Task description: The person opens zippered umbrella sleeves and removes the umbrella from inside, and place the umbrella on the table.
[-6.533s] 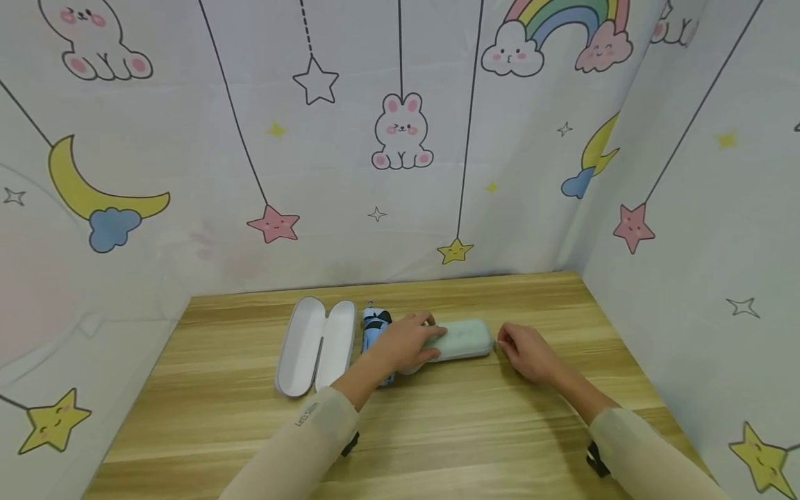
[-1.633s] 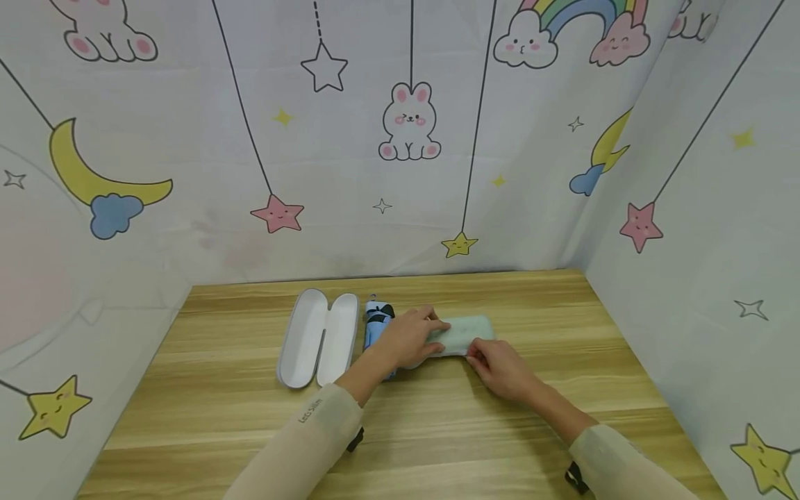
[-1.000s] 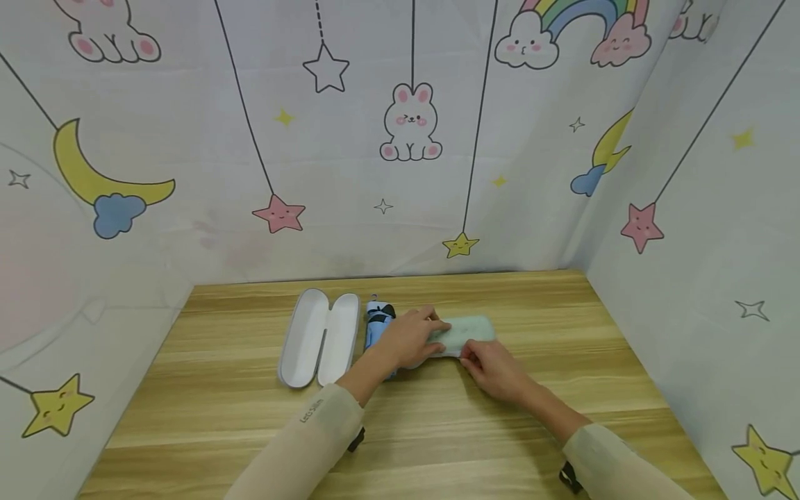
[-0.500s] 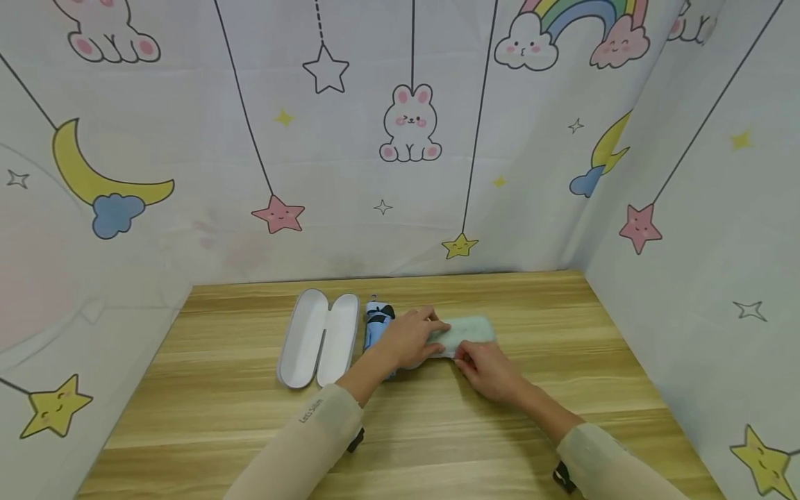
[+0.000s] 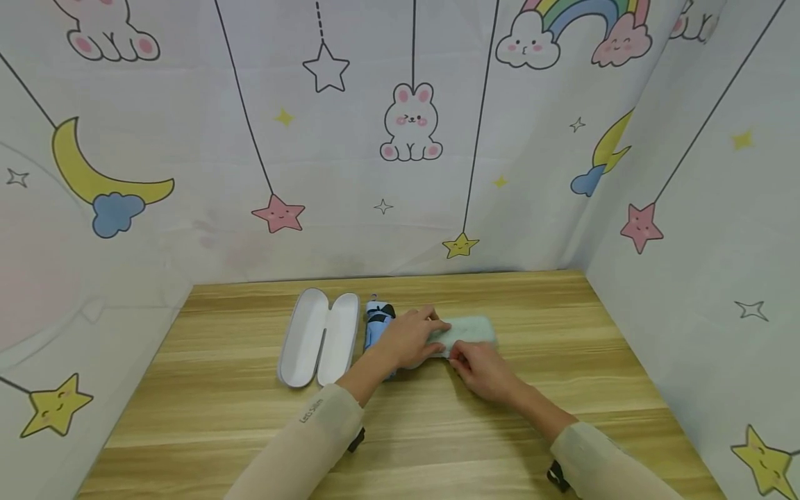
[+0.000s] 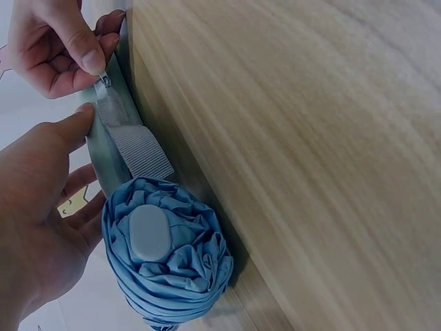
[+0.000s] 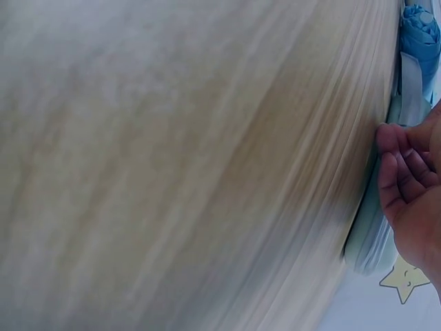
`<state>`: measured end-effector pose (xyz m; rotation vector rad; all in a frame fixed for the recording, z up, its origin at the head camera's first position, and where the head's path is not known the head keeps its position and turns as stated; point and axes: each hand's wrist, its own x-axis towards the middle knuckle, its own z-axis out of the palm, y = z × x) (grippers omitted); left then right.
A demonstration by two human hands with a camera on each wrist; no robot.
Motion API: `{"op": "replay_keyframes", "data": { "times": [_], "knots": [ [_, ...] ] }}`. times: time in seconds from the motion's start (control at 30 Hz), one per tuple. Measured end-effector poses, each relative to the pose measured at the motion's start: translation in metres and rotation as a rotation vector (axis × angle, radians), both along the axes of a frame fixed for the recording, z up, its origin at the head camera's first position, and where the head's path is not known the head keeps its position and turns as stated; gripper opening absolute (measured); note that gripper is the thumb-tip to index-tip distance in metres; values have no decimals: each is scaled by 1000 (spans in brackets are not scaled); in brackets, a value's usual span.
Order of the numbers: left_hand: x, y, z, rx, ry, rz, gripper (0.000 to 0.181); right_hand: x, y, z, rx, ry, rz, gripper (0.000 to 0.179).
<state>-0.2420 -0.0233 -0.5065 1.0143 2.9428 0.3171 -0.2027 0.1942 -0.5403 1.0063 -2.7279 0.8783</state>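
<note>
A mint-green zip case (image 5: 469, 329) lies lengthwise across the wooden table. My left hand (image 5: 409, 339) holds its left part, thumb at the near side and fingers over the top. My right hand (image 5: 489, 369) is at the case's front edge, close to the left thumb. In the left wrist view, its thumb and forefinger pinch the small zipper pull (image 6: 105, 80). A grey ribbed strap (image 6: 143, 150) extends from the case's left end towards a folded blue umbrella (image 6: 172, 262). The right wrist view shows the case's far end (image 7: 368, 245) beyond my curled fingers.
Left of the umbrella, an open glasses case (image 5: 337, 339) with a white interior lies flat on the table (image 5: 400, 444). A printed cloth (image 5: 350, 153) hangs behind the table and along its sides.
My right hand has gone from the case's right end to its front edge, then slid leftwards along it with the zipper pull. My left hand stays on the case; the head view has shifted slightly.
</note>
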Motion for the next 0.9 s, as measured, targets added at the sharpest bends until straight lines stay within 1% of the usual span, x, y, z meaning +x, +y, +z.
{"op": "replay_keyframes", "data": {
  "times": [0.2,0.33,0.53,0.63,0.77,0.9],
  "knots": [
    [-1,2,-1,3,2,-3,46,-1,0,0,-2,-19,-12,12],
    [0,2,0,5,-6,4,48,-2,0,1,-2,-50,-9,8],
    [4,1,6,34,-22,16,51,-5,4,7,1,-99,4,5],
    [5,1,8,36,-27,23,54,-6,8,11,3,-103,-5,6],
    [5,0,7,23,-13,20,55,-10,16,19,2,-61,-59,11],
    [7,-2,5,2,35,22,54,-19,22,26,-19,19,-172,10]
  ]
}}
